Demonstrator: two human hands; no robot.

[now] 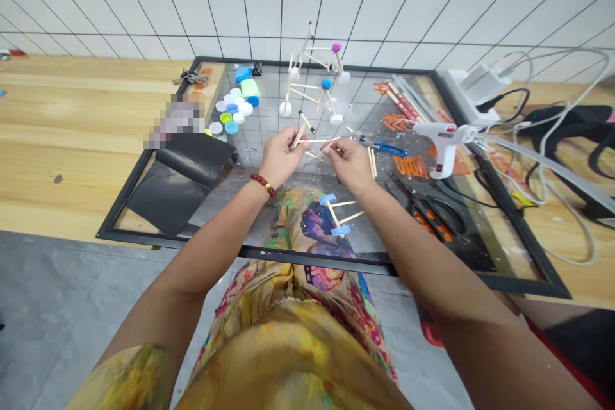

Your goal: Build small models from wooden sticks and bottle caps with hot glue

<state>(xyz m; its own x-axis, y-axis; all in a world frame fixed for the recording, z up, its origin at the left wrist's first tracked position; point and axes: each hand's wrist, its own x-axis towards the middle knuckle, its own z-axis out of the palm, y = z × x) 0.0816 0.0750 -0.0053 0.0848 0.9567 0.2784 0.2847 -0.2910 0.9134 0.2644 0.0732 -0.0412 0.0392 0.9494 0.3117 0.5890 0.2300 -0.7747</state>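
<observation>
Fingers (295, 141) of both bare hands pinch a small frame of wooden sticks (312, 142) at chest height over a glass pane (216, 205), the left hand (280, 157) and right hand (348, 164) nearly meeting, both closed on the sticks. A red bead bracelet (263, 186) circles the left wrist. Judging by the grip, a joint in the sticks occupies the hands, and it appears to call for a steady hold. The held piece hangs just above the pane, a black-tipped stick (305, 119) rising from it. Beyond the hands stand two stick frames on white and coloured bottle caps (307, 93), and a third, with blue caps (336, 219), lies nearer the body. Loose caps (233, 106) gather at the far left of the pane, beside a black sheet (180, 182). Blue-handled scissors (390, 148) lie just beside the right hand, and a white glue gun (444, 144) rests to their right. The pane sits on a wooden worktop (72, 141).
</observation>
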